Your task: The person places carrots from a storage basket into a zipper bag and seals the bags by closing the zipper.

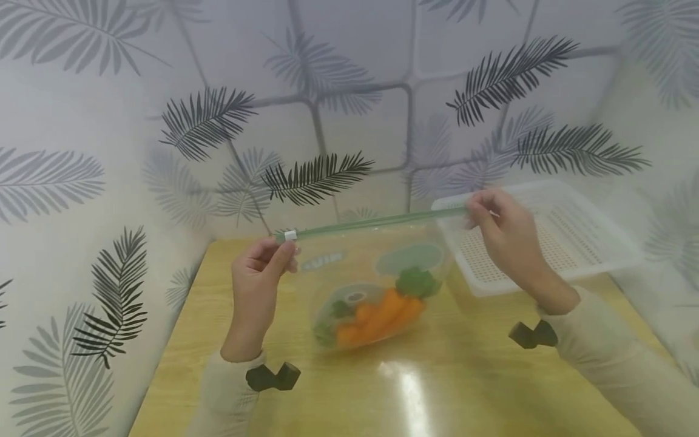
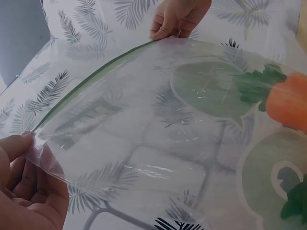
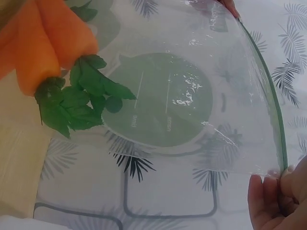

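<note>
A clear zip bag (image 1: 360,255) with a green top strip hangs stretched between both hands above the table. My left hand (image 1: 259,285) pinches its upper left corner, where a white slider (image 1: 290,235) sits on the strip. At the opposite upper corner, my right hand (image 1: 505,243) pinches the end of the strip. Several orange carrots (image 1: 382,315) with green leafy tops lie in the bottom of the bag. Both wrist views show the strip bowed between the hands; in the right wrist view the leafy tops (image 3: 79,93) show through the film.
A white perforated plastic basket (image 1: 611,246) stands at the table's back right, partly behind my right hand. The wooden table (image 1: 207,388) meets a wall covering (image 1: 125,200) printed with leaves behind and beside it.
</note>
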Demonstrator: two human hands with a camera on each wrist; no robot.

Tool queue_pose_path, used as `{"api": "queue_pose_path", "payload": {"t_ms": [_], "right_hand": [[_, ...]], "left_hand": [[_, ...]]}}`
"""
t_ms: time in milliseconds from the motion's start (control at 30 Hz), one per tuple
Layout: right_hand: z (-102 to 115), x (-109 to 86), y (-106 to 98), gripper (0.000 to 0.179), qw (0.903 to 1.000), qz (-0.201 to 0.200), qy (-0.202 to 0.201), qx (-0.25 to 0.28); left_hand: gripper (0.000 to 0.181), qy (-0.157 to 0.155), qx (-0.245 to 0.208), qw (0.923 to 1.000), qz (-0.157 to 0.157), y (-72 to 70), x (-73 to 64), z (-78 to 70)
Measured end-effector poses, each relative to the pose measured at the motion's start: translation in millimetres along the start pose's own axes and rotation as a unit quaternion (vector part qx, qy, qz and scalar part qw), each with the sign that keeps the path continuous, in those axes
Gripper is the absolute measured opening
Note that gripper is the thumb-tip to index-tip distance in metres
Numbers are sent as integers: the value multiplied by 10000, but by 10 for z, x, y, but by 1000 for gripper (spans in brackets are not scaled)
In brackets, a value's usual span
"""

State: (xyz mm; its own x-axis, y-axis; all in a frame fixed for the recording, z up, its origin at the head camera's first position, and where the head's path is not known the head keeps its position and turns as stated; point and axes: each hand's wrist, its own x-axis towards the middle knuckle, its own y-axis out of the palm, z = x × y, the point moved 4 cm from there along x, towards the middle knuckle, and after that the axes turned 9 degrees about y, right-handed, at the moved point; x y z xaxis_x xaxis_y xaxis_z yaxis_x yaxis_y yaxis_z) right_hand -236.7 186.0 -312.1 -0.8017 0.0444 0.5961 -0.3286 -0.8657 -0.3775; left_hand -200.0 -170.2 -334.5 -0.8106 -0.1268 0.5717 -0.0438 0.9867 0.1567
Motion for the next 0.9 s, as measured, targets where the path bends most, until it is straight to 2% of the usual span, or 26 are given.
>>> {"api": "queue_pose_path", "payload": {"t_ms": [167, 267, 467, 633, 700, 767, 900], "right_hand": [[173, -29, -45, 4, 9996, 1, -183, 192], [250, -38, -60, 5, 9994, 44, -238, 259], [256, -20, -81, 6, 9991, 154, -232, 309], [157, 58, -47, 17, 9993, 125, -348, 61], [159, 86, -2, 20, 9982, 92, -597, -26], [228, 102, 53, 21, 9941, 94, -1080, -55], [470, 92, 195, 20, 9757, 360, -2162, -39]], "left_hand": [[12, -223, 65, 9996, 150, -9, -23, 35], [14, -252, 97, 9993, 245, -16, -31, 47], [13, -206, 113, 9984, 520, -8, -57, 29], [11, -163, 41, 9980, 603, 13, -61, 20], [9, -148, 14, 9982, 581, 23, -66, 22], [7, -150, -20, 9985, 530, 39, -72, 22], [5, -146, -17, 9988, 471, 79, -85, 25]]}}
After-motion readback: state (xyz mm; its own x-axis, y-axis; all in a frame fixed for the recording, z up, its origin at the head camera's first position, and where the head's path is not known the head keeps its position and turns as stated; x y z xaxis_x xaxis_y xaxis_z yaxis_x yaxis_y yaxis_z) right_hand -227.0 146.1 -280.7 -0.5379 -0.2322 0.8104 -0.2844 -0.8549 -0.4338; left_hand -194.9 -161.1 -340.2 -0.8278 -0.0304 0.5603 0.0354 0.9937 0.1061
